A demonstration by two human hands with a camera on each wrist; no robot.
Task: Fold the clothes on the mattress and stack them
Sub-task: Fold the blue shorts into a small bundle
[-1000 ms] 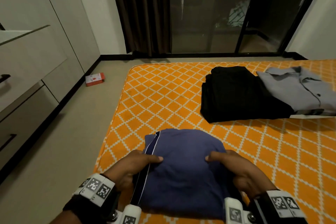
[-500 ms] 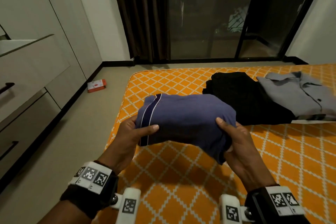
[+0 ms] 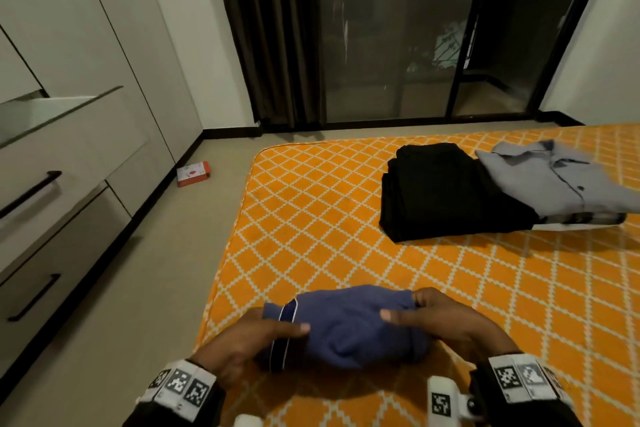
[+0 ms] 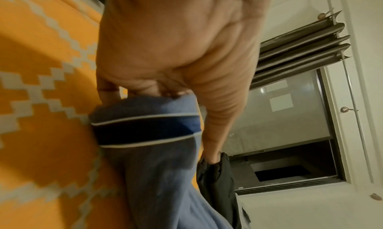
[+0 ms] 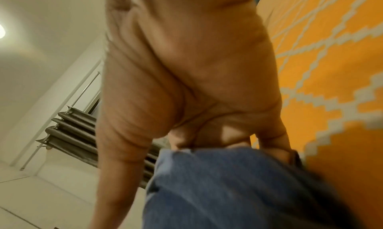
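Both hands, left (image 3: 242,345) and right (image 3: 446,321), pinch the folded blue garment (image 3: 346,329) at opposite ends above the mattress (image 3: 311,218), apparently to carry it intact toward the black pile (image 3: 446,191).

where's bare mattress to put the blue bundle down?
Both hands grip the blue garment. Bare mattress lies between it and the black folded pile, also right of the hands. Far right is crowded: grey shirt overlaps the pile.
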